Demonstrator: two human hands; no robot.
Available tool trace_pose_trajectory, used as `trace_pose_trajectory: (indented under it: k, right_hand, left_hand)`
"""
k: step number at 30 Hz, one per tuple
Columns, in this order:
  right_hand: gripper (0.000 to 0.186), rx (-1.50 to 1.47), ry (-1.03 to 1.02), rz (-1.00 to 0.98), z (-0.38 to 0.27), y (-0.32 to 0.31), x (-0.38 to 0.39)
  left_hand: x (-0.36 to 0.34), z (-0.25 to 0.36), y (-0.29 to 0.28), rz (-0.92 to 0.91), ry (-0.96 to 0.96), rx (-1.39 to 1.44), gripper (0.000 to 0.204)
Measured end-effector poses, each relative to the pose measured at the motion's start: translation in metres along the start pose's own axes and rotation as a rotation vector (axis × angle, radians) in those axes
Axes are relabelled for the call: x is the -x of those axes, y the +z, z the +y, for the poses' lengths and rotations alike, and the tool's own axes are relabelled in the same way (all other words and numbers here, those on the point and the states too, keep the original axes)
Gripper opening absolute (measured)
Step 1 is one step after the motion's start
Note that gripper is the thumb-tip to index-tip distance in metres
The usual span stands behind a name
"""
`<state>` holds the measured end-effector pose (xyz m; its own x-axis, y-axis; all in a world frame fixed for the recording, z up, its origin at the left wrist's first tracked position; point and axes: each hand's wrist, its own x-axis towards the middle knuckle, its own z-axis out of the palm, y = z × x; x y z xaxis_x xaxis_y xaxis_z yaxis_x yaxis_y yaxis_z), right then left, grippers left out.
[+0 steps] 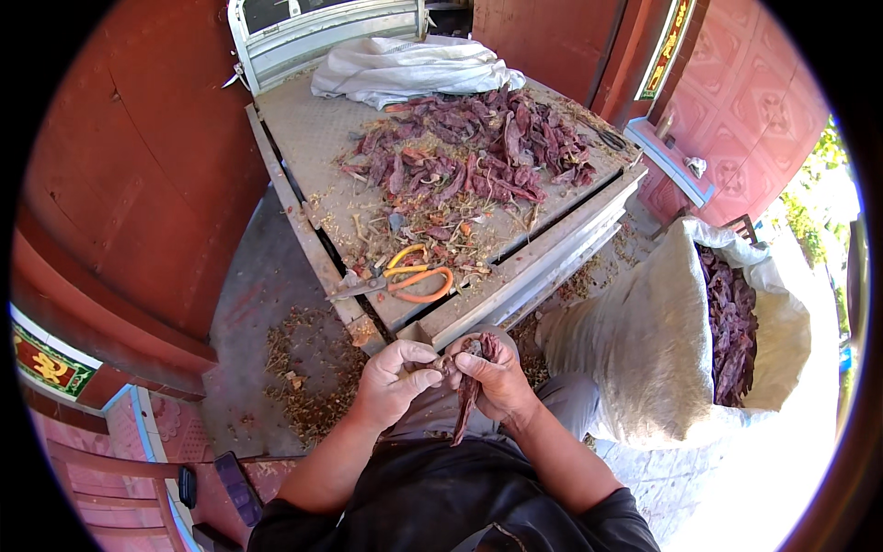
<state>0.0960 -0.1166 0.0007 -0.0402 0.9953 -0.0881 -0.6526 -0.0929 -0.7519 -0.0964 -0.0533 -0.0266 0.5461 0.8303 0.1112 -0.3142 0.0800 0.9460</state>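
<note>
In front of my lap, I hold a dark red dried chili pepper [466, 405] between both hands. My right hand [504, 382] is closed round its upper part, and the wrinkled body hangs down below the fingers. My left hand [394, 382] pinches at the pepper's upper end with thumb and forefinger; the exact bit between the fingertips is too small to make out. Just beyond my hands, scissors [421, 283] with orange and yellow handles lie on the near corner of a truck-bed-like platform [299, 120]. A heap of dried chili peppers [515, 138] covers its middle.
A large whitish sack [625, 322] stands open at my right, with dried peppers [731, 340] inside. A folded white sack [414, 72] lies at the platform's back. Dark-handled scissors [609, 138] rest near its right edge. Stem scraps [308, 377] litter the floor; a phone [237, 488] lies lower left.
</note>
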Motion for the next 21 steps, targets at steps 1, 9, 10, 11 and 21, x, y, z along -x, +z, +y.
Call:
trace_pose_trajectory:
  k: [1, 9, 10, 11, 21]
  right_hand:
    - [0.013, -0.026, -0.002, 0.020, 0.000, 0.003, 0.001]
    - [0.016, 0.774, -0.111, 0.073, -0.010, -0.004, -0.005]
    - [0.017, 0.917, -0.119, 0.053, -0.018, 0.001, -0.004]
    - [0.018, 0.916, -0.078, 0.061, -0.019, 0.005, -0.004]
    - [0.027, 0.951, -0.057, -0.012, -0.011, 0.002, -0.009]
  left_hand:
    - [0.000, -0.003, 0.000, -0.003, -0.030, 0.056, 0.018]
    - [-0.014, 0.020, -0.006, -0.075, 0.237, -0.683, 0.020]
    - [-0.013, 0.020, -0.011, -0.080, 0.277, -0.718, 0.018]
    - [-0.014, 0.022, -0.012, -0.079, 0.224, -0.684, 0.016]
    - [-0.006, 0.016, -0.014, -0.134, 0.123, -0.621, 0.016]
